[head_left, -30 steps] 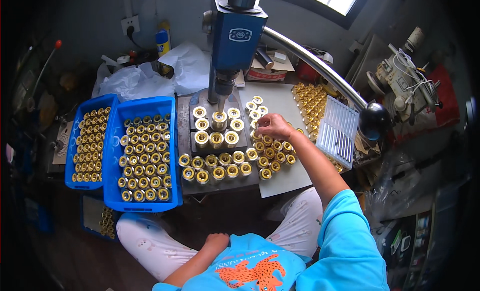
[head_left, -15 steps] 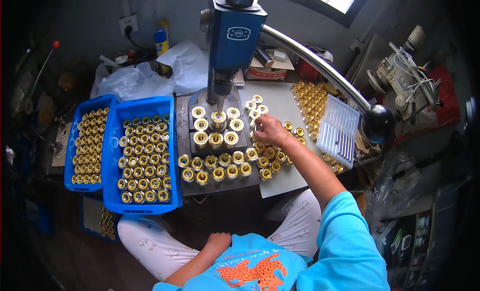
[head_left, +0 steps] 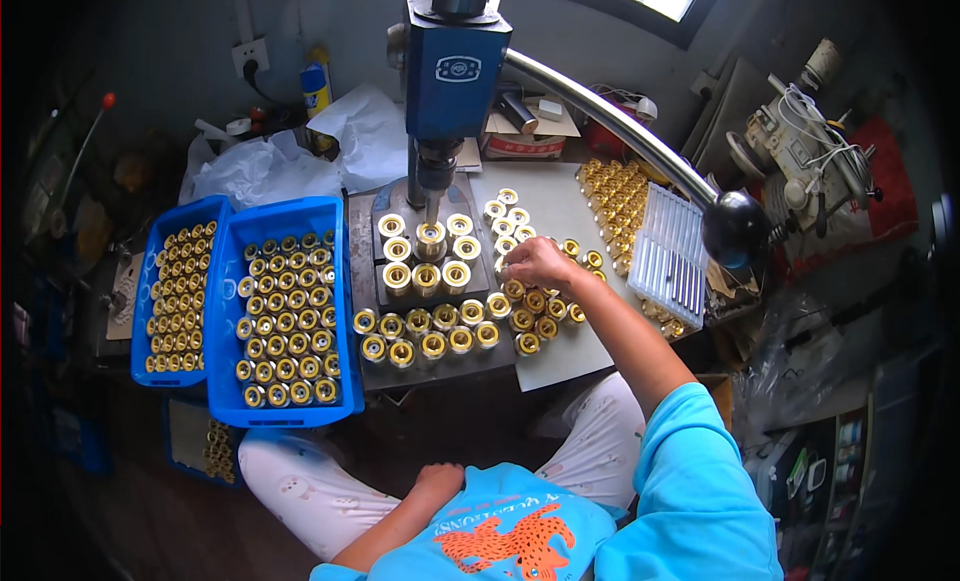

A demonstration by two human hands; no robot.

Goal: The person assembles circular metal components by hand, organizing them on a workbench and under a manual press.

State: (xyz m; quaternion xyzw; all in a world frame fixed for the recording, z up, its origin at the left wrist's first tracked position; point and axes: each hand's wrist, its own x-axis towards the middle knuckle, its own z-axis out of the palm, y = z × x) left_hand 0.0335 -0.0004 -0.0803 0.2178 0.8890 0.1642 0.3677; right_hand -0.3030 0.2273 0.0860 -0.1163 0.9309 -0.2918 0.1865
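The right hand (head_left: 535,263) reaches over the brass rings (head_left: 530,306) on the table (head_left: 560,196), fingers curled onto one (pinch unclear); the left hand (head_left: 440,478) rests in the lap, fingers hidden.

The rings (head_left: 430,326) are shiny brass-coloured metal. The trays (head_left: 225,381) are glossy blue plastic. The lever (head_left: 600,116) is polished steel.

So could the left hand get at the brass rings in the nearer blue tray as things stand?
Probably yes. The left hand rests in the lap, apparently holding nothing, and the blue tray of brass rings sits open-topped at the bench's front-left with nothing over it.
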